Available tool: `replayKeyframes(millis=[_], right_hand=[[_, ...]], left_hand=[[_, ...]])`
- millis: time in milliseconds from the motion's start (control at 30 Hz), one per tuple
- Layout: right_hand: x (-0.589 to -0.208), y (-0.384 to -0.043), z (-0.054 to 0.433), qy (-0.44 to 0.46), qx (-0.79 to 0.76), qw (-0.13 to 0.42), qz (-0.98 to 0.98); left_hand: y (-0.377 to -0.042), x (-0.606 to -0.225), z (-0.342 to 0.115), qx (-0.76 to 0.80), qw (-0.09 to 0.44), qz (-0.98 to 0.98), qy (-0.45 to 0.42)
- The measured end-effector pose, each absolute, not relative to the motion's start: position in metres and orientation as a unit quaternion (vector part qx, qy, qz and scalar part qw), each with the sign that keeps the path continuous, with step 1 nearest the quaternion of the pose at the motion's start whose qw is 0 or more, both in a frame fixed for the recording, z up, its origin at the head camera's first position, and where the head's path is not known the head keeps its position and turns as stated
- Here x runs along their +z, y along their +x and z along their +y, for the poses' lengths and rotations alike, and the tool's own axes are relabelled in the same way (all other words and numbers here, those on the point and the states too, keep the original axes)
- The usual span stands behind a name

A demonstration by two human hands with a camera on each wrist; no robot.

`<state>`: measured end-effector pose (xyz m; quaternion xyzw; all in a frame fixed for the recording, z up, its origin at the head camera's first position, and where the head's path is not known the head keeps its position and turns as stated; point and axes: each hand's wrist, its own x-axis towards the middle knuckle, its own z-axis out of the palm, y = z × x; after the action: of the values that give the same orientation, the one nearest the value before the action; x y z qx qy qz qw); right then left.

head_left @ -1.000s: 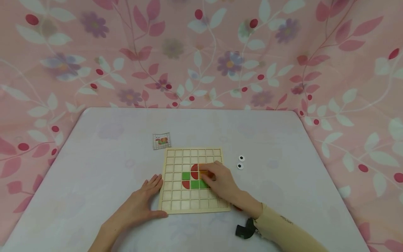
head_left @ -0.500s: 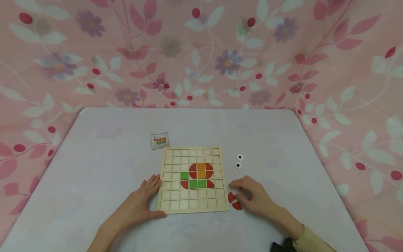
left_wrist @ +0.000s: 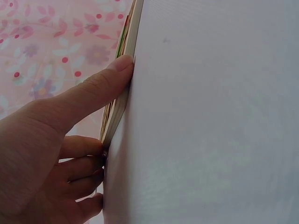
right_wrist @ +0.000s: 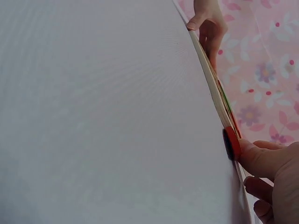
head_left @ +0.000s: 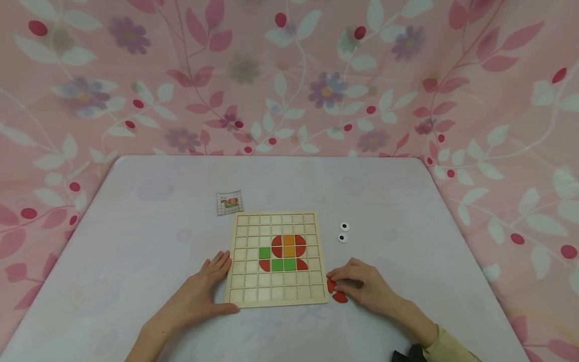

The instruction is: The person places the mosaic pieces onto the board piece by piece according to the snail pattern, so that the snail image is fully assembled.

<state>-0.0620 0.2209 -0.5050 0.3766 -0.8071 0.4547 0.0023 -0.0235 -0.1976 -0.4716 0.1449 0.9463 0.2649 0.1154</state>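
A square wooden grid board (head_left: 280, 303) lies on the table, with red, orange and green pieces set in its middle cells. My left hand (head_left: 196, 291) rests at its near left corner, thumb on the front edge and fairly straight fingers along the left side. Beside the board's right edge, my right hand (head_left: 368, 286) pinches a red quarter-circle piece (head_left: 331, 285) between thumb and index finger. Another red quarter-circle piece (head_left: 340, 297) lies just below it. In the right wrist view, a red piece (right_wrist: 232, 143) with a dark side shows in front of the thumb.
A small picture card (head_left: 229, 203) with a grid pattern lies by the board's far left corner. Two round white eye pieces (head_left: 344, 226) lie to the right of the board. A floral pink curtain (head_left: 280, 75) hangs behind the white table (head_left: 158, 201).
My right hand has left the board's middle for the red pieces at the right, where its fingertips have closed on one. A red piece now shows at the pattern's lower right. My left hand stays put.
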Motion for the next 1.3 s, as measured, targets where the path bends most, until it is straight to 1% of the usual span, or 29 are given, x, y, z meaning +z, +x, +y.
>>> replayKeyframes(millis=[67, 267, 533, 633, 733, 967, 1100, 1300], right_hand=[[-0.506, -0.063, 0.221, 0.377, 0.455, 0.003, -0.807], [-0.509, -0.065, 0.221, 0.384, 0.445, 0.033, -0.808], [-0.511, -0.069, 0.219, 0.330, 0.424, 0.096, -0.838], [-0.508, -0.074, 0.214, 0.305, 0.422, 0.109, -0.847], [-0.505, -0.079, 0.202, 0.296, 0.428, 0.113, -0.846], [-0.503, -0.095, 0.157, 0.345, 0.421, 0.140, -0.827], [-0.503, -0.105, 0.132, 0.345, 0.395, 0.152, -0.838], [-0.502, -0.111, 0.111, 0.339, 0.374, 0.136, -0.852]], left_hand=[[-0.023, -0.472, -0.198, 0.267, 0.114, 0.946, 0.144], [-0.023, -0.472, -0.198, 0.267, 0.113, 0.946, 0.144], [-0.022, -0.473, -0.199, 0.264, 0.108, 0.947, 0.145], [-0.022, -0.472, -0.199, 0.264, 0.106, 0.948, 0.145], [-0.023, -0.472, -0.200, 0.263, 0.104, 0.948, 0.145], [-0.023, -0.473, -0.200, 0.269, 0.110, 0.946, 0.143], [-0.023, -0.474, -0.199, 0.270, 0.110, 0.946, 0.145], [-0.024, -0.475, -0.198, 0.268, 0.109, 0.945, 0.149]])
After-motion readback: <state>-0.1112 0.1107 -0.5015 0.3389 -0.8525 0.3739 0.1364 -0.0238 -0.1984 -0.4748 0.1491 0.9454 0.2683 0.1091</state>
